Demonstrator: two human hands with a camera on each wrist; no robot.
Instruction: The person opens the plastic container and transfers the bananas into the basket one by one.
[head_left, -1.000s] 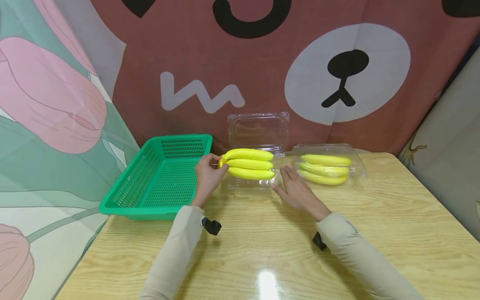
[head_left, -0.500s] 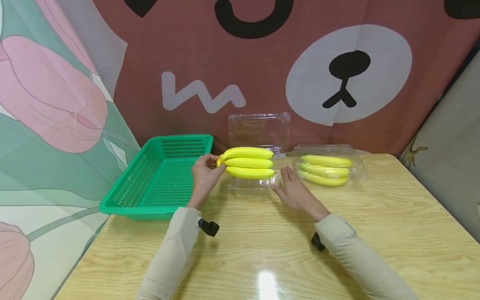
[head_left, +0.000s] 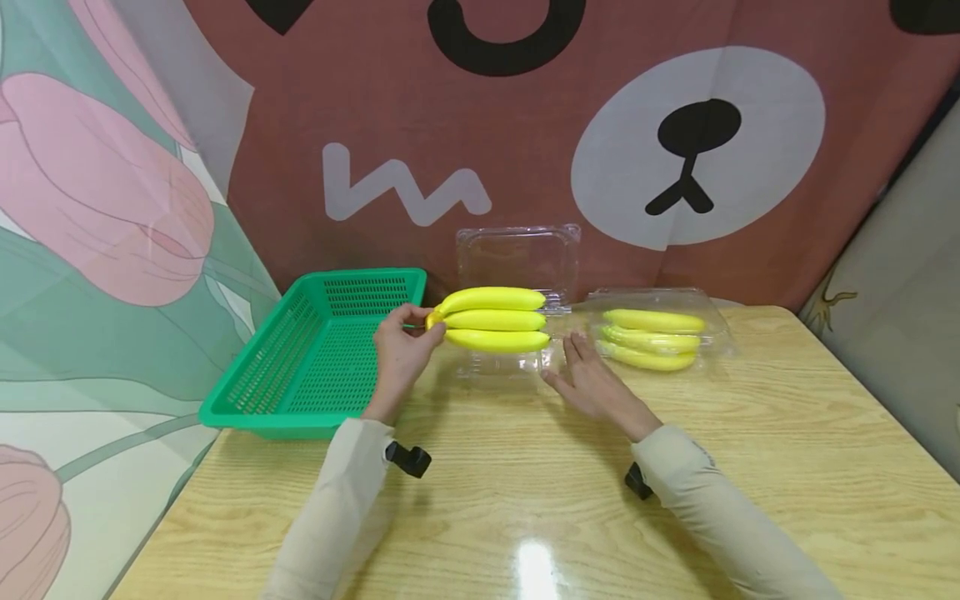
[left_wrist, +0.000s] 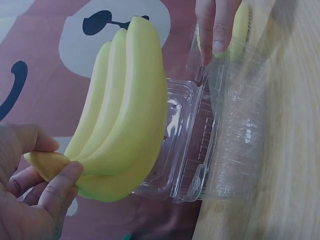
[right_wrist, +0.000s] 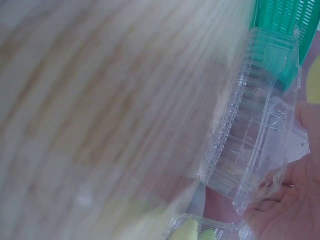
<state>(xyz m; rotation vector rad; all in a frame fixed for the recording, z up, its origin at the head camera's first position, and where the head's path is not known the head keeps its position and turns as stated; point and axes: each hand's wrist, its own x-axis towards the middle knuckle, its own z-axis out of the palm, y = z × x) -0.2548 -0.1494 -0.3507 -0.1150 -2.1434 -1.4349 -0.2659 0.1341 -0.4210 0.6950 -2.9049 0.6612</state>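
My left hand (head_left: 401,354) pinches the stem of a bunch of yellow bananas (head_left: 495,320) between thumb and fingers. The bunch (left_wrist: 127,110) hangs above an open clear plastic clamshell box (head_left: 498,367), whose lid (head_left: 517,260) stands up at the back. At the right side of this box rests my right hand (head_left: 595,387), its fingers extended against the plastic wall. In the right wrist view, the fingers of this hand (right_wrist: 287,210) lie along the box's end (right_wrist: 250,135). No bananas show inside the box in the left wrist view.
Another clear box (head_left: 720,337), lid down, stands to the right with bananas (head_left: 652,320) inside. A green plastic basket (head_left: 288,423) stands on the left of the wooden table (head_left: 540,492). A printed cloth (head_left: 525,150) hangs behind.
My left hand has drawn the bananas a little to the left and upward, off the open box. My right hand has stayed at the box's side.
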